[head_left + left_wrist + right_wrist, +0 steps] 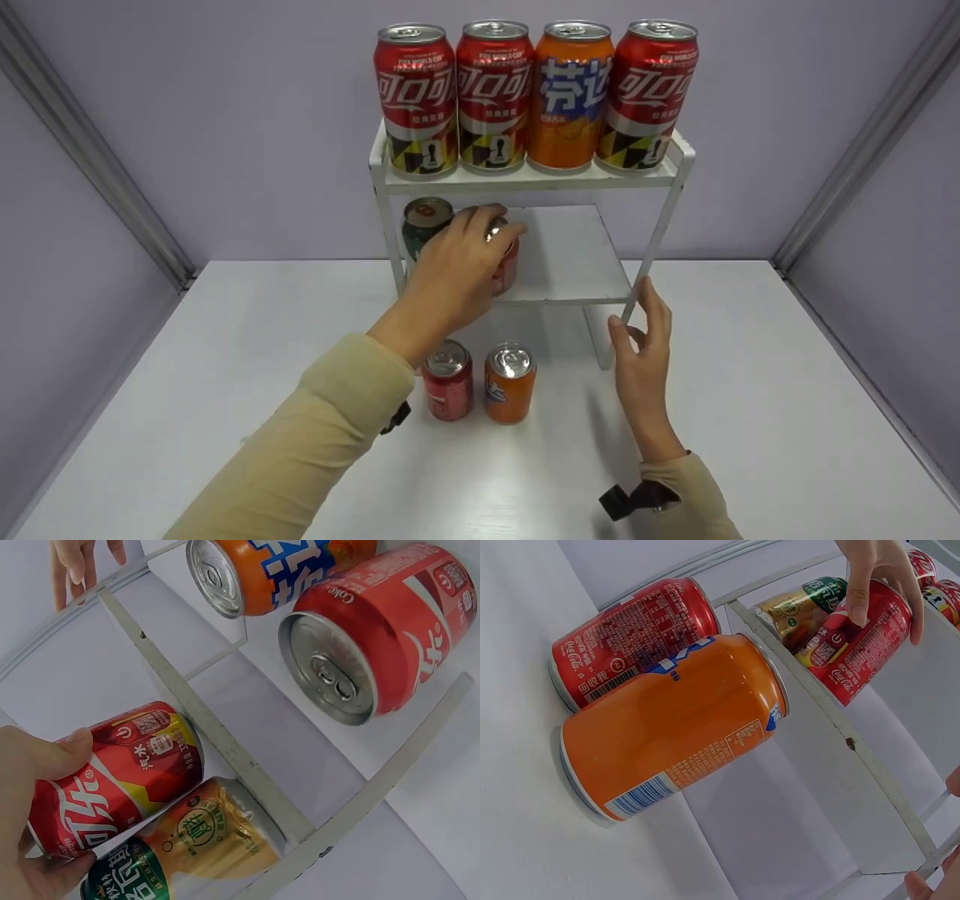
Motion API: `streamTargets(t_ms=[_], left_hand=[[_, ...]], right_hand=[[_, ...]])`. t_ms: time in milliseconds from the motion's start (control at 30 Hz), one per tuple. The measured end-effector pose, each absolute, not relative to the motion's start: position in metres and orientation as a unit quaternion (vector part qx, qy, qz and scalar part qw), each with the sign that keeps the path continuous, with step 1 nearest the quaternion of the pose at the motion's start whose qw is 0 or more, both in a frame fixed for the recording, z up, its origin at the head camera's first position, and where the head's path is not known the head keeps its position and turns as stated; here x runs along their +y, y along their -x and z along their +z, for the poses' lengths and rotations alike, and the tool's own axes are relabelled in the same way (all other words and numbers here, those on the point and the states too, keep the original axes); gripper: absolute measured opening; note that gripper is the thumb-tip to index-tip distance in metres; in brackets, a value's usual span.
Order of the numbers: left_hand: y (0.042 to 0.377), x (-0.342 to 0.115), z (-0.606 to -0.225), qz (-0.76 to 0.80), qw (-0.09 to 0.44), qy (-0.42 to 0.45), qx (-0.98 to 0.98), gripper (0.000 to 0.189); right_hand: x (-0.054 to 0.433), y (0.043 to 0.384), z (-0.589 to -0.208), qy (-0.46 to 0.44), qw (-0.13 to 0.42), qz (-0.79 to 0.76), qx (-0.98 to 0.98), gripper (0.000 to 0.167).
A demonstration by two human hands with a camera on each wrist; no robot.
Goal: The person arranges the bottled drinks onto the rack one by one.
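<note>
On the middle shelf of a white two-tier rack (559, 251), my left hand (459, 266) grips a red Coke can (124, 772) around its upper part. The can stands upright beside a green-and-gold can (791, 611), at the shelf's left end. My right hand (646, 360) is at the rack's right front post, thumb on one side and fingers on the other, holding it lightly. Below, on the table in front of the rack, stand another red Coke can (448, 386) and an orange Fanta can (510, 386), side by side.
The top shelf (517, 180) carries a row of cans: red Coke cans (416, 105) and one orange Fanta can (571, 97). The rack stands on a white table (300, 450) near the back wall, with pale panels on both sides.
</note>
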State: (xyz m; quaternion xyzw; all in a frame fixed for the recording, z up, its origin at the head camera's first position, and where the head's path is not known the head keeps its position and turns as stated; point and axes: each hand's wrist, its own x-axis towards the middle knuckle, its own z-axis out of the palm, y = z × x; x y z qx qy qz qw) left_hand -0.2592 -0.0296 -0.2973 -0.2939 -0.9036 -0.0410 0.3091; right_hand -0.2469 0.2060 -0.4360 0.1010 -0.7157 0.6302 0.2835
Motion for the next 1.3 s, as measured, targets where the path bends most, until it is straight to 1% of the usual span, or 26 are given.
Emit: streamTargets(t_ms=[133, 200, 467, 533, 633, 1067, 1300], left_hand=[[0.264, -0.029, -0.292, -0.024, 0.311, 0.301, -0.901, 0.047], [0.267, -0.029, -0.289, -0.018, 0.3, 0.296, -0.907, 0.048], [0.28, -0.028, -0.282, 0.02, 0.198, 0.258, -0.945, 0.072], [0.282, -0.027, -0.281, 0.024, 0.172, 0.242, -0.955, 0.075], [0.285, -0.026, -0.28, 0.025, 0.154, 0.224, -0.962, 0.075], [0.288, -0.027, -0.282, 0.037, 0.153, 0.221, -0.962, 0.072], [0.289, -0.024, -0.288, 0.043, 0.187, 0.217, -0.957, 0.071]], right_hand=[[0.206, 0.247, -0.437, -0.1, 0.284, 0.627, -0.718, 0.061], [0.206, 0.246, -0.437, -0.099, 0.283, 0.627, -0.719, 0.061], [0.206, 0.246, -0.437, -0.102, 0.284, 0.63, -0.715, 0.062], [0.205, 0.245, -0.437, -0.103, 0.284, 0.63, -0.715, 0.062], [0.205, 0.245, -0.437, -0.104, 0.282, 0.632, -0.715, 0.061], [0.204, 0.246, -0.438, -0.106, 0.282, 0.632, -0.714, 0.062], [0.206, 0.247, -0.436, -0.105, 0.283, 0.63, -0.715, 0.063]])
